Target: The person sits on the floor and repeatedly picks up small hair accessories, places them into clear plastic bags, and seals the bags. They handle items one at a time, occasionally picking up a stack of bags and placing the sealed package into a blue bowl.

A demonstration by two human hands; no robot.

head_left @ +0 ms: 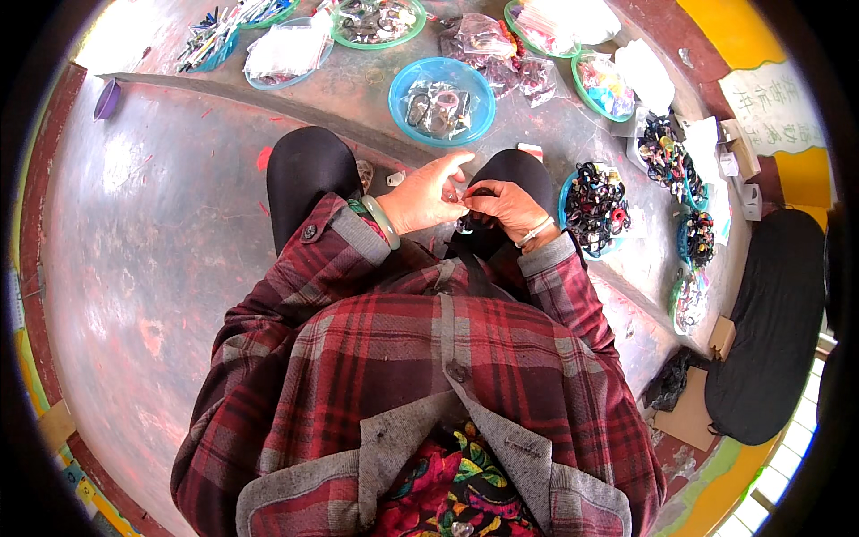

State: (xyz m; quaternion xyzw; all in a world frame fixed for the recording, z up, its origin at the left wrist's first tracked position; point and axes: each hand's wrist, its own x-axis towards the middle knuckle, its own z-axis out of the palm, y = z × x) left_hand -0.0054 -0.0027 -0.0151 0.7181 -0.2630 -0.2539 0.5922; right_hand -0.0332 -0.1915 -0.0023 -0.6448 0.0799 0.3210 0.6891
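Note:
My left hand and my right hand meet above my lap, between my knees. A small dark loop, which looks like a hair tie, is pinched in my right fingers. Dark material also hangs just under them. My left forefinger is stretched out, while its thumb and other fingers curl in at my right fingertips; what they grip is hidden. To the right of my knee stands a blue basin heaped with black loops. Ahead, a light-blue basin holds small clear bags of rings.
Green basins and a blue basket of pens stand farther off. Clear packets lie among them. More heaps of dark accessories line the right side, near a long black object. A raised floor edge runs ahead of my knees.

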